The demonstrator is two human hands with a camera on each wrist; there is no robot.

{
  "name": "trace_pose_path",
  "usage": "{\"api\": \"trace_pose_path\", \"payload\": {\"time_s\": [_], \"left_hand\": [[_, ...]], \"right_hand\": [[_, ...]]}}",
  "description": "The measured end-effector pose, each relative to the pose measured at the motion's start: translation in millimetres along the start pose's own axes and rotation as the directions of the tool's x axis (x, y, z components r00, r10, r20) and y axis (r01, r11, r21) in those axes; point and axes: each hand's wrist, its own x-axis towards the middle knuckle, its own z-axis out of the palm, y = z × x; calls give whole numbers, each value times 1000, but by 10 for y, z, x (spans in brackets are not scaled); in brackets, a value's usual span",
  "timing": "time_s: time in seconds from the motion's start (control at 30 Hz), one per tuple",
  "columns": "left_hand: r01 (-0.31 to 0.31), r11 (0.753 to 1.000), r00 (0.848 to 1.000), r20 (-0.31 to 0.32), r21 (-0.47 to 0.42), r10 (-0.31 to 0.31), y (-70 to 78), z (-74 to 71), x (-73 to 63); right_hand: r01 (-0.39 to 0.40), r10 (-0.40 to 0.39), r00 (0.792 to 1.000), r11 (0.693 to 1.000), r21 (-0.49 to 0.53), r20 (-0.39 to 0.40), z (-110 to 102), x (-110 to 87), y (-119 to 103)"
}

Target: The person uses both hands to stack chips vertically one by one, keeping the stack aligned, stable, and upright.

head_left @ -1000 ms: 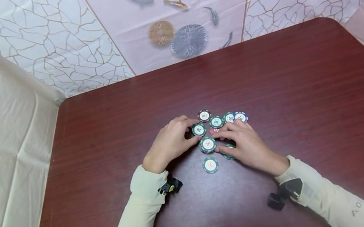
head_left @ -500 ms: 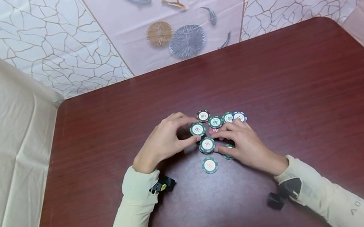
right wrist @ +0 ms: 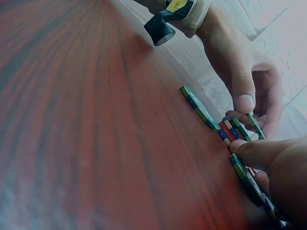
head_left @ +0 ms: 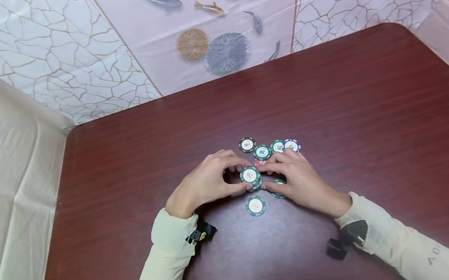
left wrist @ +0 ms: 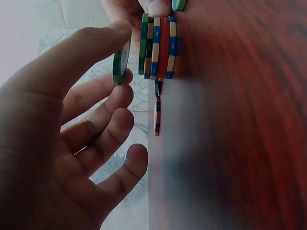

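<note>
chip [head_left: 250, 174] pinched by left hand [head_left: 208, 179], red chip [head_left: 260, 162] partly hidden

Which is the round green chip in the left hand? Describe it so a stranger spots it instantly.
On the dark red wood-grain table, find the round chips near its middle. The left hand pinches a round green chip with a white centre; it alone is held up, apart from the multicoloured stack.
</note>
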Motion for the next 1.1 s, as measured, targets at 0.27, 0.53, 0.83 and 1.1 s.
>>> {"api": "trace_pose_path", "payload": {"time_s": [0.27, 0.53, 0.83, 1.1], "left_hand": [[25, 999, 999, 30, 34, -26, 27, 27, -40], [25, 997, 998, 47, 78, -29, 67, 42, 7], [36, 985, 998, 50, 167, -45, 128, 57, 70], [53, 976, 997, 43, 213, -64, 123, 53, 4]], "right_hand": [[2, -2, 1000, 1000, 3, 11, 25, -2, -31], [14, -14, 1000, 1000, 2, -24, -2, -19, 0], [-1, 1, 1000, 1000, -19, -3, -73, -15, 4], [-6, 7, 1000, 1000, -22, 16, -17, 15, -21]]}}
